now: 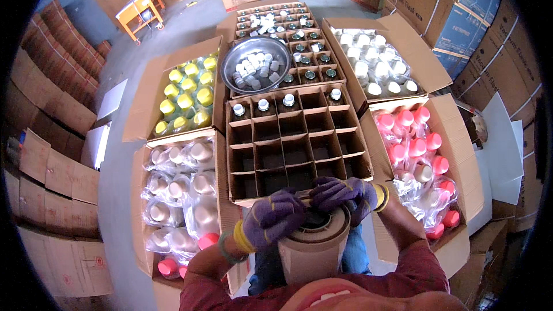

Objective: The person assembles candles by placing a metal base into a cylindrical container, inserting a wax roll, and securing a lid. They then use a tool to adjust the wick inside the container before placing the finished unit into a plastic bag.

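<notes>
Both my hands wear purple work gloves with yellow cuffs and meet above the top of a tan cylinder (311, 262) standing between my knees. My left hand (279, 217) is curled over the cylinder's left rim. On the right and slightly farther off, my right hand (341, 194) is closed with its fingers bent. A small pale edge shows between the fingertips, too covered to name. The cylinder has a ringed top with a dark middle, partly hidden by the gloves. Just beyond lies a divided carton (286, 148), with several white-capped bottles (264, 109) in its far row.
A steel bowl (230, 52) of white caps rests on a farther carton of bottles. Cartons of yellow-capped (185, 101) and beige-capped bottles (201, 151) flank the left. White-capped (372, 53) and red-capped bottles (416, 147) are on the right. Stacked boxes (60, 196) line the sides.
</notes>
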The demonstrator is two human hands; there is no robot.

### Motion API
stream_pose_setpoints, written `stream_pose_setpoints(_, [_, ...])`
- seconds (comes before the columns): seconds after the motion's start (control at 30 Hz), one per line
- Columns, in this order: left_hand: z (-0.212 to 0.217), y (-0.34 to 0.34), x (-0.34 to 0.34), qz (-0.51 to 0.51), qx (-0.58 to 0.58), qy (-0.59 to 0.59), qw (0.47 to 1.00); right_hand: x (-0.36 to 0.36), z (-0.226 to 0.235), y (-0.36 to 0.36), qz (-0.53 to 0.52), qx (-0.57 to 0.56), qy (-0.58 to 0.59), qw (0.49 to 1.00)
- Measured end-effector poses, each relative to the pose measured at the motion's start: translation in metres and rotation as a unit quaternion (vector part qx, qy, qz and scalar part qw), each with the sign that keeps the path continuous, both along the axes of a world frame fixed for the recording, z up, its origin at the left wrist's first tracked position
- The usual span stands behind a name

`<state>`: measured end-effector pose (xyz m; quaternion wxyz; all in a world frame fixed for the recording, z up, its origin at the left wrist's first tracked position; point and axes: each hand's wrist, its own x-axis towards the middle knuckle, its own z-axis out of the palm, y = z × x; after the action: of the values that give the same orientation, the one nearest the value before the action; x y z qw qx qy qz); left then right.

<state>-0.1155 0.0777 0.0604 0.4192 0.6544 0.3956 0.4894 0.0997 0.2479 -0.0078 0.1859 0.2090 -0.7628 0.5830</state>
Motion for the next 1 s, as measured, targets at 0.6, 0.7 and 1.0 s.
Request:
stream_pose_setpoints(0.6, [0.008, -0.002, -0.001, -0.08, 0.002, -0.047, 0.996, -0.005, -0.003, 0.007, 0.035, -0.043, 0.009, 0.998])
stream_pose_setpoints(0.7, [0.007, -0.009, 0.008, -0.02, -0.061, -0.041, 0.997, -0.009, -0.011, 0.014, 0.043, 0.021, -0.024, 0.999])
stream_pose_setpoints(1.0, [-0.067, -0.004, -0.007, -0.083, -0.005, -0.284, 0.955, -0.016, 0.044, -0.021, 0.01, 0.191, 0.005, 0.982])
